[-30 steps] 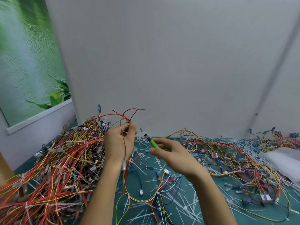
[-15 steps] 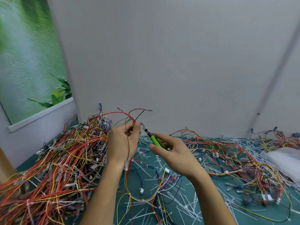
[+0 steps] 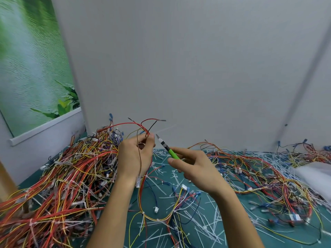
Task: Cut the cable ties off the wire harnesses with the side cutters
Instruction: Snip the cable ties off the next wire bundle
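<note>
With the left hand point(image 3: 136, 154) pinching the raised wire harness point(image 3: 148, 133) and the right hand point(image 3: 194, 168) gripping the side cutters point(image 3: 168, 149) just right of that pinch, nip only the tie, which I cannot quite make out, sparing the wires.

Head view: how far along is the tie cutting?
Done: cut ties litter the mat. In hand: the left hand pinches a harness, the right hand holds the side cutters, tip just beside it. Left: the big pile at left looks still tied.
</note>
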Demonstrator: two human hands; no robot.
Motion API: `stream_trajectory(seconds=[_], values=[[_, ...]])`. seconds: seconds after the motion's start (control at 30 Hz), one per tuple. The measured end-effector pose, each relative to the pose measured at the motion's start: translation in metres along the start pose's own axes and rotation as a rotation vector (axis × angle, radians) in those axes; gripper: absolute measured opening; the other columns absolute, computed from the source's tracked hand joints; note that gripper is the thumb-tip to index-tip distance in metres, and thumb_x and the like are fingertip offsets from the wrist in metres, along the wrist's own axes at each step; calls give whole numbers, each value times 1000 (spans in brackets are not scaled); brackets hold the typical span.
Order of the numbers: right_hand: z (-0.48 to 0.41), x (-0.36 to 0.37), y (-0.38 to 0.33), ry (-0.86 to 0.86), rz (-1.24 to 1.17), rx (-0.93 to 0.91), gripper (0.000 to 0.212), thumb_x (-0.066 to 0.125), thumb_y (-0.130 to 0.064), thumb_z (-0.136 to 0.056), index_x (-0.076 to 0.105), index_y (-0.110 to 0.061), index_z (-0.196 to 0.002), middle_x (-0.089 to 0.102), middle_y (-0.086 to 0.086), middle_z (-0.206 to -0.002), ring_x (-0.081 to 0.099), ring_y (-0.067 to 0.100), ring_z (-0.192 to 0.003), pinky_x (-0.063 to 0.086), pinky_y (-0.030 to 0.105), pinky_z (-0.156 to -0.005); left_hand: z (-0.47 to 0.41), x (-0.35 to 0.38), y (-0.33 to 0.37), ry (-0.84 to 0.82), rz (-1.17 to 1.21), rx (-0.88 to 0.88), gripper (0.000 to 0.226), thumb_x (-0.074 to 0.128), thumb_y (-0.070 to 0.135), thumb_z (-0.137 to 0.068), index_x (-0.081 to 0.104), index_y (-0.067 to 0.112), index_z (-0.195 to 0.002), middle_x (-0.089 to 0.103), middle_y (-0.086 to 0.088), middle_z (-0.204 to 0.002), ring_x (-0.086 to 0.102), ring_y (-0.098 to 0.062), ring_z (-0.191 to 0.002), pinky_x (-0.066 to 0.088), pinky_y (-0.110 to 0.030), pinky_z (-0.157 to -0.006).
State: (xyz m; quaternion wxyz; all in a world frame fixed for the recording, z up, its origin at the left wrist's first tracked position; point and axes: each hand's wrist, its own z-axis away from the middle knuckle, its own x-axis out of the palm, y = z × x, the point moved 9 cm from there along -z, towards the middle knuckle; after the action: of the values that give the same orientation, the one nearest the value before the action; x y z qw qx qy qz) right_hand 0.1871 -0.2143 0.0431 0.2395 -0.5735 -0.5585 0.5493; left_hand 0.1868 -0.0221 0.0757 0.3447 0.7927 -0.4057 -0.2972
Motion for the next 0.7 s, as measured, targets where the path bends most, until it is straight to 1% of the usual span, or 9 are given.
stream_trajectory(seconds=[0.07, 0.13, 0.3, 0.43, 0.5, 0.53, 0.6, 0.67, 0.7], values=[[0, -1, 2, 16, 20, 6, 36, 70, -37, -96, 70, -31, -132, 64, -31, -69, 57, -8, -58, 39, 6, -53, 1, 1, 3, -8, -12, 14, 32, 63, 42, -98, 69, 38, -67, 70, 14, -68, 67, -10, -66, 51, -25, -57], [0, 0, 1, 19, 28, 1, 36, 69, -37, -97, 69, -31, -133, 65, -30, -69, 57, -8, -58, 40, 6, -53, 1, 2, 3, -11, -13, 13, 31, 63, 43, -98, 70, 38, -69, 70, 12, -67, 67, -12, -66, 51, -26, -57], [0, 2, 0, 8, -51, -1, 25, 67, -35, -99, 71, -36, -124, 62, -22, -65, 54, -2, -55, 41, 10, -53, 1, 2, 6, -28, -6, 21, 29, 64, 40, -98, 70, 39, -70, 71, 17, -69, 68, -11, -67, 53, -25, -58], [-1, 3, 2, 2, -64, 18, 24, 66, -36, -99, 72, -36, -123, 59, -18, -66, 51, 1, -55, 40, 18, -54, 1, 3, 8, -43, -6, 33, 27, 63, 39, -98, 71, 37, -72, 71, 15, -70, 67, -10, -66, 52, -24, -57], [0, 4, 1, -4, -106, 23, 26, 67, -36, -98, 74, -33, -123, 59, -14, -67, 50, 3, -57, 39, 24, -53, 1, 4, 10, -59, -9, 56, 26, 62, 39, -99, 71, 36, -75, 69, 18, -67, 66, -6, -64, 49, -17, -53], [0, 4, -1, -6, -139, 24, 26, 68, -37, -96, 75, -32, -121, 60, -10, -70, 50, 6, -59, 39, 26, -53, 2, 4, 10, -70, -3, 66, 27, 61, 40, -100, 72, 34, -75, 67, 20, -64, 63, -3, -60, 46, -13, -52], [1, 4, -4, -3, -208, 29, 25, 69, -41, -90, 77, -38, -113, 63, 11, -79, 51, 15, -65, 39, 31, -54, 2, 6, 8, -98, 60, 46, 32, 58, 44, -101, 74, 27, -79, 60, 19, -56, 57, 0, -51, 42, -10, -51], [2, 3, -6, 3, -253, 42, 23, 70, -44, -86, 77, -43, -108, 62, 27, -90, 49, 23, -69, 39, 36, -58, 3, 8, 3, -104, 186, -5, 35, 57, 47, -101, 75, 22, -85, 56, 7, -53, 51, -2, -50, 44, -16, -52], [2, 3, -6, 5, -260, 46, 24, 70, -45, -85, 77, -43, -109, 62, 30, -93, 49, 24, -70, 40, 37, -59, 2, 9, 2, -96, 259, -21, 33, 58, 44, -101, 75, 20, -86, 55, -1, -55, 50, -5, -51, 45, -19, -54]])
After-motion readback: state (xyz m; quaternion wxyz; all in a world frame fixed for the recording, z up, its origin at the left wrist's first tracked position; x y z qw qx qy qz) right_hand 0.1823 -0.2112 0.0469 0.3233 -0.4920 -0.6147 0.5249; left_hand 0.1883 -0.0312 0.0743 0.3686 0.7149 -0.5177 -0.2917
